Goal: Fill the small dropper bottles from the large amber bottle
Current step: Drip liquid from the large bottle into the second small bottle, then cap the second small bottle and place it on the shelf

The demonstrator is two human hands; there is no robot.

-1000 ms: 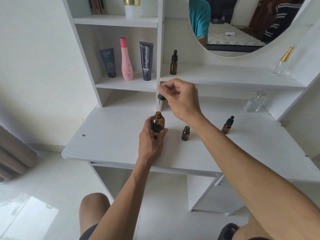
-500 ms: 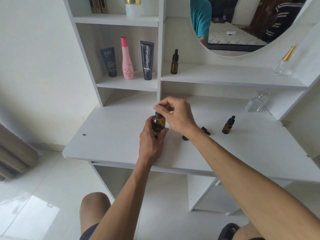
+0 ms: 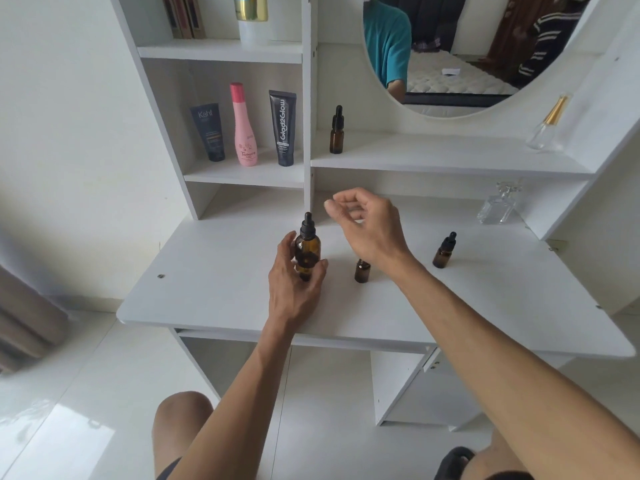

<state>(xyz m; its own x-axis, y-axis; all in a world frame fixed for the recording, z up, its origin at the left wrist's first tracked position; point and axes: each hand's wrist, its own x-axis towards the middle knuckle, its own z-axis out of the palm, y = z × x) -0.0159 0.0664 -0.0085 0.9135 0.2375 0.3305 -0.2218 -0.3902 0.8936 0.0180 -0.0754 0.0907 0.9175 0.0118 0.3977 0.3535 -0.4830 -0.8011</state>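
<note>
On the white worktop point(image 3: 214, 292), the large amber bottle point(image 3: 307, 252) stands upright with its black dropper cap on. The left hand point(image 3: 294, 289) wraps its fingers around the bottle's lower body, gripping it. Just right of the bottle, the right hand point(image 3: 367, 225) hovers above the worktop, fingers loosely curled, holding nothing. Near the bottle's right stands an uncapped small bottle point(image 3: 361, 270), partly behind the right wrist. Farther right stands a capped small dropper bottle point(image 3: 444, 251). Behind the large bottle, on the shelf point(image 3: 450, 157) below the round mirror point(image 3: 467, 53), stands another capped dropper bottle point(image 3: 336, 131).
</note>
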